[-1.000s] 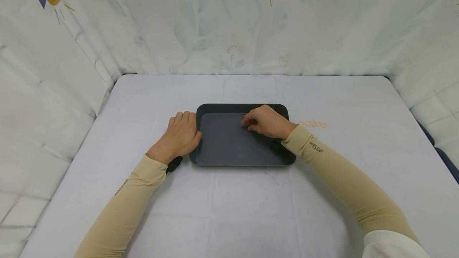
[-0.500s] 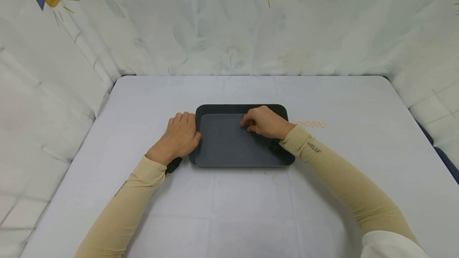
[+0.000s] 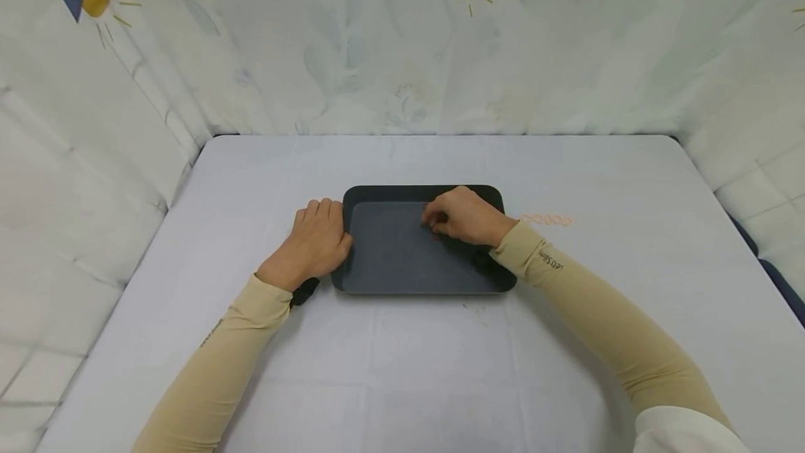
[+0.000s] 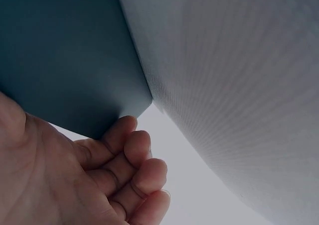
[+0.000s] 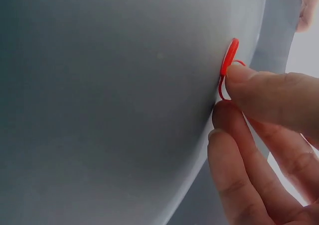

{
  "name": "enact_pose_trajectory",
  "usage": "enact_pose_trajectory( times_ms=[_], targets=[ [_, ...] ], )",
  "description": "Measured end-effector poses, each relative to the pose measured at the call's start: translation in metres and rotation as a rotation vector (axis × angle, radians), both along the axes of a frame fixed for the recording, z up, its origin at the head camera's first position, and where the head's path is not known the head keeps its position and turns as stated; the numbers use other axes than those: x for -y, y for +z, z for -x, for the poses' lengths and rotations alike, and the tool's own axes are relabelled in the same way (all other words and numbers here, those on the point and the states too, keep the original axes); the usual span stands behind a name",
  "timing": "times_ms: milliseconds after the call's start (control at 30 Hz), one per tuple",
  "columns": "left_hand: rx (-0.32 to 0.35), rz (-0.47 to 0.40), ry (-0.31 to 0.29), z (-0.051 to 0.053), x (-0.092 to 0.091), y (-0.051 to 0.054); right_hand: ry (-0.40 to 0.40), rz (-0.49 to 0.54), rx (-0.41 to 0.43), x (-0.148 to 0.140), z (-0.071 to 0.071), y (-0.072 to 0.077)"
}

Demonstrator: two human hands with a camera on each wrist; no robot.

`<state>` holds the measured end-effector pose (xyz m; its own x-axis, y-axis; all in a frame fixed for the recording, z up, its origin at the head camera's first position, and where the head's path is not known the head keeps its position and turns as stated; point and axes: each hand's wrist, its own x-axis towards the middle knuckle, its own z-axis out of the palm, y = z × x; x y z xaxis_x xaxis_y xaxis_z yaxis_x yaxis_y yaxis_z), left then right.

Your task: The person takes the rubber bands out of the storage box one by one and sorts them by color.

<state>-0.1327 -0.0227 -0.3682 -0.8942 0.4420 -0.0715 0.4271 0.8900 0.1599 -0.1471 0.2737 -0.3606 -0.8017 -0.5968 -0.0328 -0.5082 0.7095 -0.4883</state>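
In the head view my left hand [image 3: 309,242] holds the left rim of a dark grey rectangular tray [image 3: 396,284], with its thumb over the rim. The left wrist view shows the curled fingers [image 4: 117,135] against the tray's outer wall. My right hand [image 3: 464,217] is low inside the tray, toward its back right. Between its thumb and fingertips it pinches a thin red rubber band [image 5: 229,58], whose loop stands partly out from the fingers. In the head view the right hand mostly hides this band.
Several thin orange rings [image 3: 548,219] lie in a row on the white-covered table [image 3: 434,369], to the tray's right. A patterned curtain [image 3: 402,54] hangs behind the table. Something black [image 3: 305,292] sits under the left wrist.
The right fingertips shift very slightly inside the tray. The left hand stays at the tray's left rim, and the head view tilts up a little.
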Motion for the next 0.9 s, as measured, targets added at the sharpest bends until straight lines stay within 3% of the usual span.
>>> enact_pose_trajectory(
  times_ms=[900],
  targets=[
    [0.03,-0.014,0.002,0.001,0.001,0.0,0.017,0.098,-0.109,-0.01,-0.008,0.015]
  ],
)
